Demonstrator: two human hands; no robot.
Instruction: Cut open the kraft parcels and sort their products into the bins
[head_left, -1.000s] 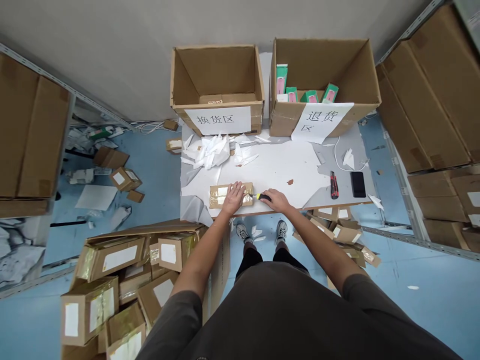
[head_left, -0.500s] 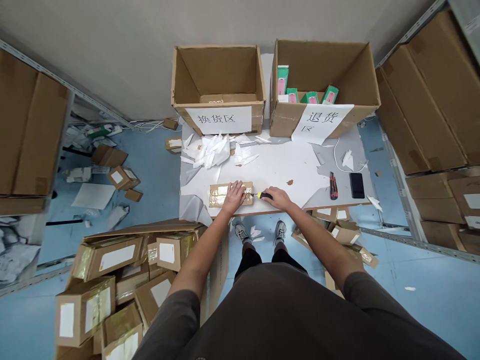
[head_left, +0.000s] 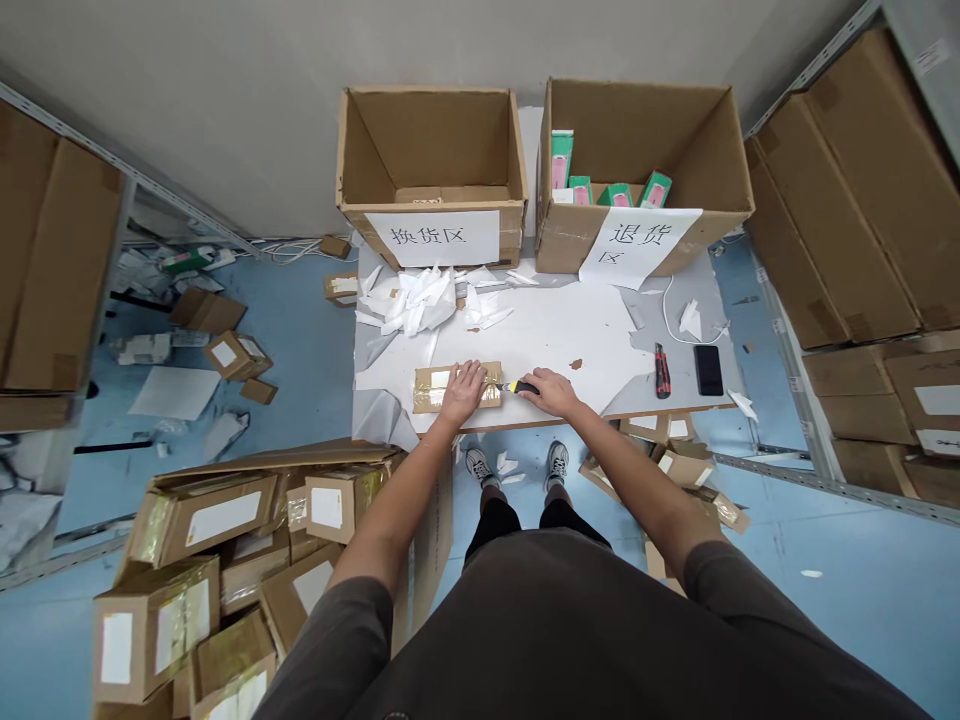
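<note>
A small taped cardboard box (head_left: 425, 388) lies lengthwise near the front edge of the table (head_left: 540, 340). Spread over its top, my left hand (head_left: 463, 388) rests with the fingers stretched out and presses on it. My right hand (head_left: 551, 391) is closed around the black and yellow handle of a utility knife (head_left: 520, 387). The knife's blade points left and reaches the right end of the box, by the clear tape; how deep the tip sits cannot be made out.
Two large open cartons with paper signs, left (head_left: 435, 240) and right (head_left: 645, 250), stand at the back; the right one contains several green boxes. Torn paper (head_left: 424, 300), a red utility knife (head_left: 662, 371) and a phone (head_left: 708, 371) lie on the table. Parcels fill a carton (head_left: 442, 520) at lower left.
The view has shifted slightly. The knife tip has moved a little left, onto the box's right end, while my left hand stays on the box.
</note>
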